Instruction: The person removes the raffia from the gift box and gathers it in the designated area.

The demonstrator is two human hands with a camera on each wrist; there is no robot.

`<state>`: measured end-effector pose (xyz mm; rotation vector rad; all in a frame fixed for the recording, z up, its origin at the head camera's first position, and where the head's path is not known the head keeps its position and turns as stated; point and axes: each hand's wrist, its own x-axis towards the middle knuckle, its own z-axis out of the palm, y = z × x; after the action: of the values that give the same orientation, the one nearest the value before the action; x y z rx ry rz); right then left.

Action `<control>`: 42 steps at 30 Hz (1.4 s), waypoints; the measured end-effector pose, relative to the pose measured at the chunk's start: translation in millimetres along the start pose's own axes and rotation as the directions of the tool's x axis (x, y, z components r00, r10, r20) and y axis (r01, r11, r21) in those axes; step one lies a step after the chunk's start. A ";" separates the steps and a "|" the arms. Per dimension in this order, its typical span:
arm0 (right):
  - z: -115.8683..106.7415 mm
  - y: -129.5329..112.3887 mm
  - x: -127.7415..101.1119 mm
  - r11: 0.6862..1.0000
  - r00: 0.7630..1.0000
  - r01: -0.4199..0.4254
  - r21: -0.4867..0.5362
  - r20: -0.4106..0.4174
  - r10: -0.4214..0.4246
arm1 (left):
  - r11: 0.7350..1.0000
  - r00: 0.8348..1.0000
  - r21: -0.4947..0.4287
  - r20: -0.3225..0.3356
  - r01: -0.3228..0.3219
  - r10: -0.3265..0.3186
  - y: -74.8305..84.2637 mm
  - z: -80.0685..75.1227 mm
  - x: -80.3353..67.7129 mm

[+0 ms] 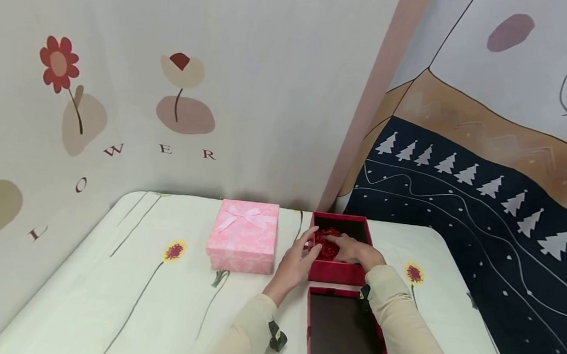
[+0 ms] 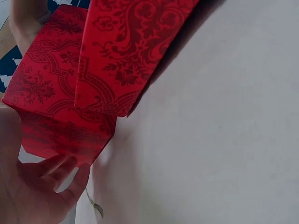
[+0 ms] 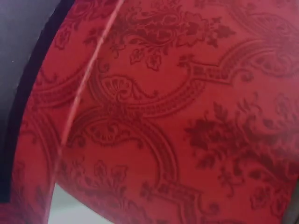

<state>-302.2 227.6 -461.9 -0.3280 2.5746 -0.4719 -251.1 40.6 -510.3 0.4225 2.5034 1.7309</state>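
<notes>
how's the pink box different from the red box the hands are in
The pink box is closed, its lid on with a bow on top; the red box is open, its lid lying upturned in front of it. The pink box is pale and untouched; the red box is deep red with red filling, and both hands reach into it. Both sit on the flowered cloth, side by side.

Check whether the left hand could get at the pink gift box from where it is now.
Probably yes: the left hand rests at the red box, and only bare tablecloth separates it from the pink gift box.
</notes>
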 end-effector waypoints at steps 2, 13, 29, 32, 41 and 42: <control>3.1 2.3 1.9 1.000 0.999 -0.011 -0.009 -0.034 0.011 | 1.000 1.000 -0.002 0.000 0.005 -0.005 0.7 1.5 -0.4; 9.8 3.5 5.8 1.000 0.986 0.008 0.001 -0.164 -0.008 | 1.000 1.000 -0.010 -0.006 -0.007 0.007 0.0 4.6 1.0; 9.3 3.4 11.3 0.998 0.972 -0.009 -0.059 -0.234 -0.005 | 1.000 1.000 -0.018 -0.015 -0.008 0.007 -1.7 5.8 2.5; 8.6 2.4 10.9 0.998 0.966 -0.029 -0.060 -0.257 0.013 | 1.000 1.000 -0.027 -0.017 -0.010 0.009 -0.3 4.9 2.9; 8.9 3.4 7.4 0.997 0.954 -0.068 -0.021 -0.294 0.059 | 0.999 1.000 -0.032 -0.014 -0.008 0.008 -1.5 6.1 2.6; 8.7 3.0 6.7 0.998 0.955 -0.067 -0.012 -0.292 0.061 | 0.999 1.000 -0.031 -0.014 -0.008 0.007 -1.7 6.3 2.7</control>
<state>-303.8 225.8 -473.0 -0.1924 2.8682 -0.5011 -252.7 46.5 -513.9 0.4194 2.4834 1.7792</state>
